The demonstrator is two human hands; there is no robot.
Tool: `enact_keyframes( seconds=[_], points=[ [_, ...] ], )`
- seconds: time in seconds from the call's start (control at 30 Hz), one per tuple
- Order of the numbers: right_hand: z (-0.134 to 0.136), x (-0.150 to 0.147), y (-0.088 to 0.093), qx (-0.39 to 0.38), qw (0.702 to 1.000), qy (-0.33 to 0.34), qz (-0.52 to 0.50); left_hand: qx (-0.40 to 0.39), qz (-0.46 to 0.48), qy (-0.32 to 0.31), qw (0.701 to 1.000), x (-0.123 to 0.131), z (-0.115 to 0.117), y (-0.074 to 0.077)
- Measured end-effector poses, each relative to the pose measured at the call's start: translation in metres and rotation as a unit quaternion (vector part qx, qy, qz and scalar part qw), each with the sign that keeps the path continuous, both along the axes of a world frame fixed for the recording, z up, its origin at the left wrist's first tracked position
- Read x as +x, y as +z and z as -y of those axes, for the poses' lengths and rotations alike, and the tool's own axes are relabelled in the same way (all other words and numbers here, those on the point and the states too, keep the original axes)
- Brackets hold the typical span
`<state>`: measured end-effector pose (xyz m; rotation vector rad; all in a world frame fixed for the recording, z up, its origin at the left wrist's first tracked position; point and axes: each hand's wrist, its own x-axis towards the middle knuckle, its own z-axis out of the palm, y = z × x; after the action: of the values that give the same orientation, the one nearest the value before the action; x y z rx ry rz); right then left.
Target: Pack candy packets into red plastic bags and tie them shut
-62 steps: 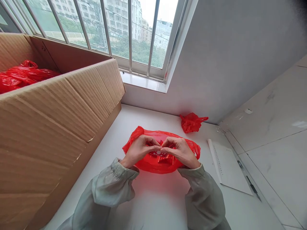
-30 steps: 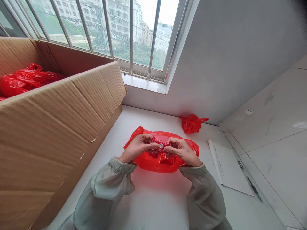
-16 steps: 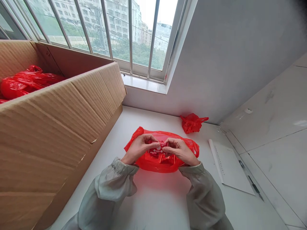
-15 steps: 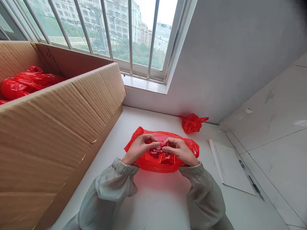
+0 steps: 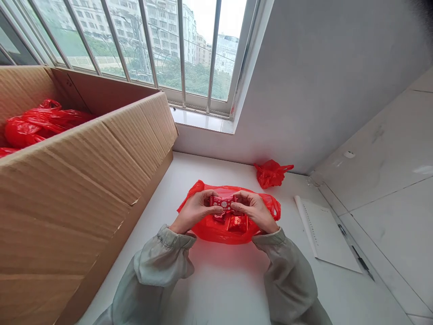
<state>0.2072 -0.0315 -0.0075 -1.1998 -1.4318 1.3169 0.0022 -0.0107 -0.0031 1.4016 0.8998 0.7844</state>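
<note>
Between my two hands is a small red wrapped candy [image 5: 223,204] with a pale round symbol on its wrapper. My left hand [image 5: 199,208] pinches its left end between thumb and fingers. At its right end, my right hand [image 5: 252,208] grips it the same way. Both hands are above a spread-out red plastic bag [image 5: 216,235] lying on the white table. Below the held candy, other red packets [image 5: 237,223] with shiny wrappers rest on the bag, partly covered by my fingers.
A large cardboard box [image 5: 91,189] with red plastic bags [image 5: 43,122] inside stands at the left. A small red bag [image 5: 271,174] sits by the wall. To the right lie an open notebook [image 5: 329,232] and a black pen [image 5: 362,262]. A barred window [image 5: 182,58] is behind.
The candy in my fingers has turned so its printed face shows more fully and has risen slightly. The packets under it show more. The view has shifted a little.
</note>
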Motion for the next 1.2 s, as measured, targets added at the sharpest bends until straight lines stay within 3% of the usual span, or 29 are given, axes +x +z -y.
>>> enact_keyframes(
  seconds=[0.17, 0.3, 0.57, 0.7, 0.9, 1.07, 1.2],
  points=[
    [-0.001, -0.002, -0.005, -0.009, 0.998, -0.019, -0.055, -0.020, 0.009, -0.006, 1.000, -0.003, 0.000, 0.007],
    [-0.001, -0.001, -0.005, 0.002, 0.998, -0.031, -0.053, 0.009, -0.001, -0.011, 1.000, -0.005, 0.000, 0.006],
    [-0.005, -0.001, -0.006, 0.107, 0.975, -0.094, 0.170, 0.092, -0.128, -0.040, 0.987, -0.008, 0.003, 0.001],
    [-0.005, 0.007, -0.004, 0.134, 0.952, -0.103, 0.255, 0.163, -0.209, -0.008, 0.964, -0.008, 0.005, 0.000],
    [-0.003, 0.013, -0.012, 0.088, 0.954, 0.067, 0.278, 0.240, -0.281, 0.022, 0.929, 0.017, 0.006, -0.032],
    [-0.002, 0.010, -0.013, 0.076, 0.942, 0.102, 0.309, 0.245, -0.326, 0.084, 0.909, 0.039, 0.006, -0.064],
    [-0.001, 0.014, -0.009, 0.066, 0.936, 0.097, 0.332, 0.250, -0.321, 0.110, 0.907, 0.041, 0.008, -0.076]
  ],
)
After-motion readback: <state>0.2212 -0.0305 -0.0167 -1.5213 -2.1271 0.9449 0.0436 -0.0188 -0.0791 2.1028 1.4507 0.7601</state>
